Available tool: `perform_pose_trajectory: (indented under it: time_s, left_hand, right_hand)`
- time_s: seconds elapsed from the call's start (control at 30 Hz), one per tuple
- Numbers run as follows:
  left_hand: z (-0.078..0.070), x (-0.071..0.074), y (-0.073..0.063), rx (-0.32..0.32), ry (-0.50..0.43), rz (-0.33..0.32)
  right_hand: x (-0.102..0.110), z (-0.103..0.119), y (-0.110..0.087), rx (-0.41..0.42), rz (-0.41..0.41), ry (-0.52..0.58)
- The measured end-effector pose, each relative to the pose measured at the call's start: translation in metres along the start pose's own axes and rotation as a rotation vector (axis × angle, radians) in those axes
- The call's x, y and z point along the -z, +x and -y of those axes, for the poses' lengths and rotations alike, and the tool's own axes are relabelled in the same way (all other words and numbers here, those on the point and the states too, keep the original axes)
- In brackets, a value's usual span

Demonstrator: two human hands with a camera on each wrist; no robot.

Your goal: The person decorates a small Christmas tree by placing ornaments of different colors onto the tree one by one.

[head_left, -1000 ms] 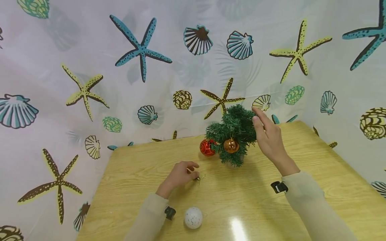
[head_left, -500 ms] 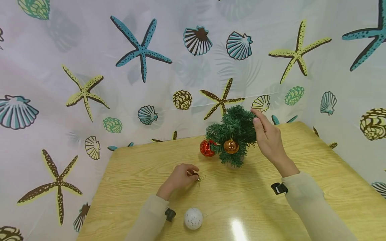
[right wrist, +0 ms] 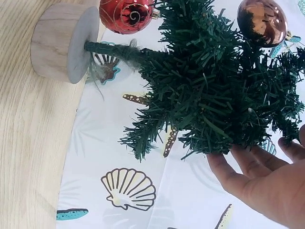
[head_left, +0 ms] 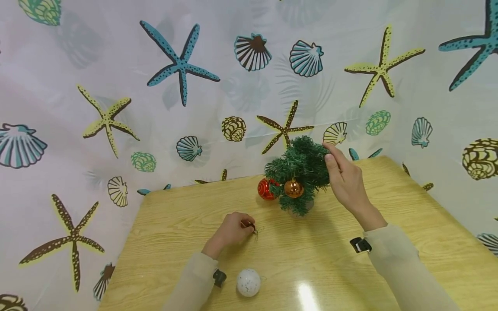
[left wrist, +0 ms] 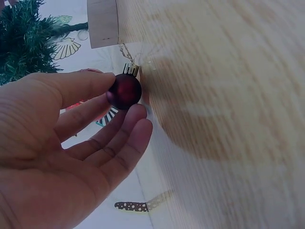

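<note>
My left hand is low over the table, left of the small tree. In the left wrist view its thumb and fingers pinch a small dark red Christmas bauble with a gold cap and string. The artificial Christmas tree stands on a round wooden base. A copper bauble hangs at its front, and a red bauble with swirls is at its left. My right hand touches the tree's right-side branches with fairly straight fingers; some fingertips are hidden by the needles.
A white speckled bauble with a string lies near the front of the wooden table, beside the left wrist. A white curtain printed with starfish and shells hangs behind the table and along its sides.
The tree and its copper bauble have shifted slightly left beside the right hand. In the left hand the dark red bauble now shows more between the fingers. The white bauble stays put.
</note>
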State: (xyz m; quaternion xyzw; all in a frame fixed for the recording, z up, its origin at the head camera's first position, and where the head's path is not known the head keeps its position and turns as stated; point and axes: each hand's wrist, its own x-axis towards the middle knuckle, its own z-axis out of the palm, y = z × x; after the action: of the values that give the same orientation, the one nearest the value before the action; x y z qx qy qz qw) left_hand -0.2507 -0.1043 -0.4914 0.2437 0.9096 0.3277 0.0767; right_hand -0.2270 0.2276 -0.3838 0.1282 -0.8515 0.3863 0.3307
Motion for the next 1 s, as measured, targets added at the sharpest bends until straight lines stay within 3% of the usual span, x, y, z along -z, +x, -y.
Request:
perform_pose_trajectory:
  time_s: [0.23, 0.47, 0.67, 1.0]
  left_hand:
    - [-0.004, 0.003, -0.003, 0.000, -0.019, -0.019]
    - [-0.014, 0.008, -0.005, -0.058, -0.030, -0.056]
    - [-0.029, 0.017, -0.012, -0.079, -0.051, -0.088]
    - [-0.058, 0.028, -0.023, -0.202, -0.117, -0.150]
  right_hand:
    - [0.000, 0.004, -0.002, 0.009, 0.001, 0.031]
    - [0.000, 0.009, -0.006, 0.023, 0.013, 0.016]
    - [0.001, 0.016, -0.009, 0.043, 0.012, -0.001]
    - [-0.002, 0.025, -0.013, 0.107, -0.011, -0.026]
